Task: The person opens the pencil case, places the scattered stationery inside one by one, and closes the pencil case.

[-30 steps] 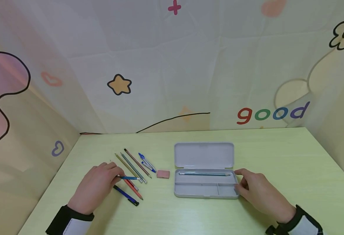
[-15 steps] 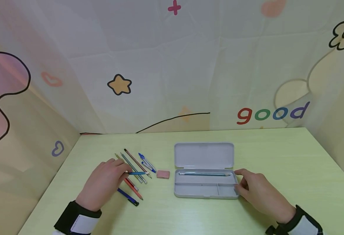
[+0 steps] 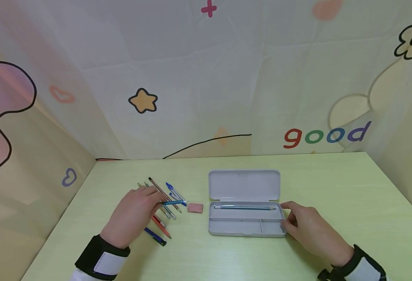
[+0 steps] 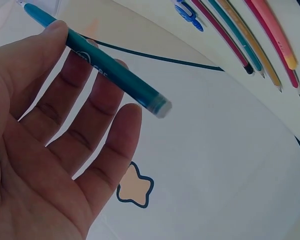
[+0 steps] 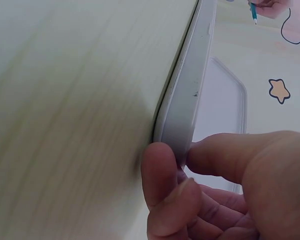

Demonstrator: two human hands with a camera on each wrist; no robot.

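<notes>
My left hand (image 3: 135,212) pinches a teal-blue pen (image 4: 115,72) between thumb and fingers, its pale tip pointing right in the head view. The pen is above the loose pencils, lifted off the table. My right hand (image 3: 309,226) grips the right end of an open, pale grey pencil case (image 3: 234,228), thumb and fingers on either side of its wall (image 5: 182,107). A teal pencil (image 3: 244,208) lies in the case's long rear compartment. A pink eraser (image 3: 195,208) sits between the pen's tip and the case.
Several pencils, among them a dark red one (image 3: 158,186) and an orange one (image 3: 163,230), lie under and around the left hand. Blue pens (image 3: 176,194) lie behind them, a dark blue pen (image 3: 156,237) in front. A printed cloth (image 3: 206,78) stands behind the table.
My left hand has moved right and slightly away from me, carrying the teal-blue pen towards the eraser. The right hand and the pencil case have stayed put.
</notes>
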